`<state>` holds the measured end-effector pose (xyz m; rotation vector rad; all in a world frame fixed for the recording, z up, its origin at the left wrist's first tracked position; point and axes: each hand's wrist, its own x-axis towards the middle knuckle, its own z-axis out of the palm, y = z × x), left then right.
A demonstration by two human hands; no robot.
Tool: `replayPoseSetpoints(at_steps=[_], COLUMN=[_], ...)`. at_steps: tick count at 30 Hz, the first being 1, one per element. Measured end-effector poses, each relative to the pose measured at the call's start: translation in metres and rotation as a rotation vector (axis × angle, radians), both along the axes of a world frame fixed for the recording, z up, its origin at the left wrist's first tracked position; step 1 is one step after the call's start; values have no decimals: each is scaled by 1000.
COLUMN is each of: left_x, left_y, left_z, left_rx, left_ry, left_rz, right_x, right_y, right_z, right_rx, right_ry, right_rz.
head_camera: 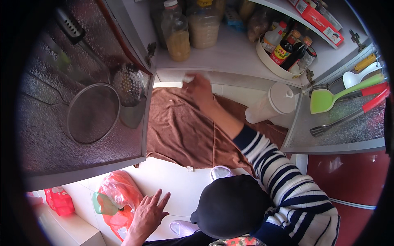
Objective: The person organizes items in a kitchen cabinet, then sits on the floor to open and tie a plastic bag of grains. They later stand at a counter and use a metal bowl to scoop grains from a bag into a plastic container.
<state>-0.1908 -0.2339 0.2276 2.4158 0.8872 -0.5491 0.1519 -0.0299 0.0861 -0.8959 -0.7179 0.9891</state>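
Note:
My right hand [198, 90], blurred by motion, is at the front edge of a cabinet shelf [215, 63], above a brown cloth [184, 123]. A pale patch shows at its fingers, but I cannot tell whether it is something held. Fingers apart and with nothing in them, my left hand [149, 212] hovers low in the view, beside a red plastic bag [121, 187]. To the right of my reaching forearm is a translucent lidded container [271, 103], tilted in the view. Farther back on the shelf are a bottle of yellowish contents [176, 37] and a large plastic jug [203, 29].
Both cabinet doors stand open. A strainer [93, 113] and a skimmer [128, 81] hang on the left door; a green spatula [321, 100] and red-handled tongs [347, 117] on the right. A round tray [267, 61] holds several sauce bottles. A black rounded shape [232, 206] covers the lower middle.

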Motion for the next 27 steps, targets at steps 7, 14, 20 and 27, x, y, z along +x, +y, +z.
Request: replayPoseSetpoints(at_steps=[7,14,20,27], left_x=[-5,-12,-17,-18], left_y=[10,10,5,6], left_z=[16,20,17,-2], left_rx=[55,27,42,17], left_ry=[-4,1,-4,-36], left_rz=[255,330,247,111], right_x=[-69,-59,20,140], right_y=[-138,-188,-236,-209], right_z=[-35,-56,-74,-58], right_rx=[-325,-365,-452,-153], right_ry=[-554,-547,-299,-288], right_rz=[557,402,-353,-769])
